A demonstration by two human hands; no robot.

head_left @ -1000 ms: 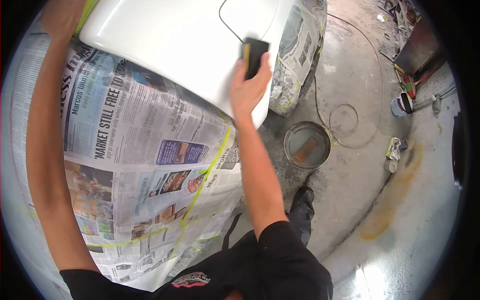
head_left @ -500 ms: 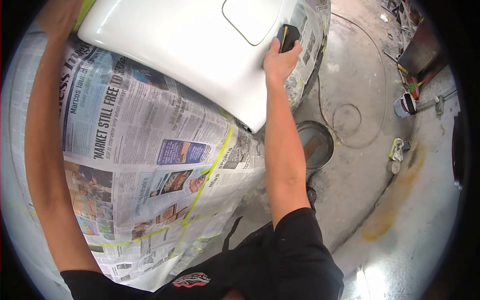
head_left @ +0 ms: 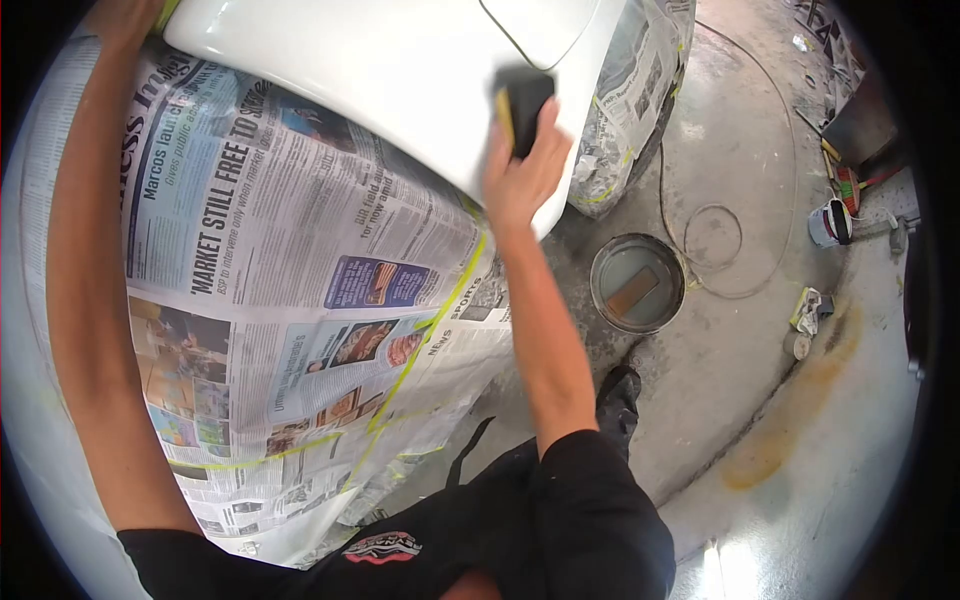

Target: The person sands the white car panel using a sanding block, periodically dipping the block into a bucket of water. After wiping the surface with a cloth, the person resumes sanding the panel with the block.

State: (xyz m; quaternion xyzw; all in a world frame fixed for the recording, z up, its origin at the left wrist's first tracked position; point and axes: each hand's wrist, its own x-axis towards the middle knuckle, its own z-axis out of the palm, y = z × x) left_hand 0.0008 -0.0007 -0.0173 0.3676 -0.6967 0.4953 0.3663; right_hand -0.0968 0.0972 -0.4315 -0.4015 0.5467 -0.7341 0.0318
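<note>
My right hand is wrapped around a black sanding block with a yellow edge, blurred by motion. The block lies against a glossy white car panel, just below the curved seam of a flap. At the top left edge, my left hand is by the panel's corner and a strip of yellow-green tape; its fingers are cut off by the frame. Newspaper sheets, joined with yellow-green tape, cover the body below and beside the white panel.
A round basin of water with a brown block in it stands on the concrete floor. A thin hose loops behind it. Farther right are a white bucket, a brush and a tape roll. My shoe is near the basin.
My right hand has moved the sanding block left and slightly down across the white panel, away from its right edge. The view has shifted a little, uncovering the basin. My left hand stays at the top left.
</note>
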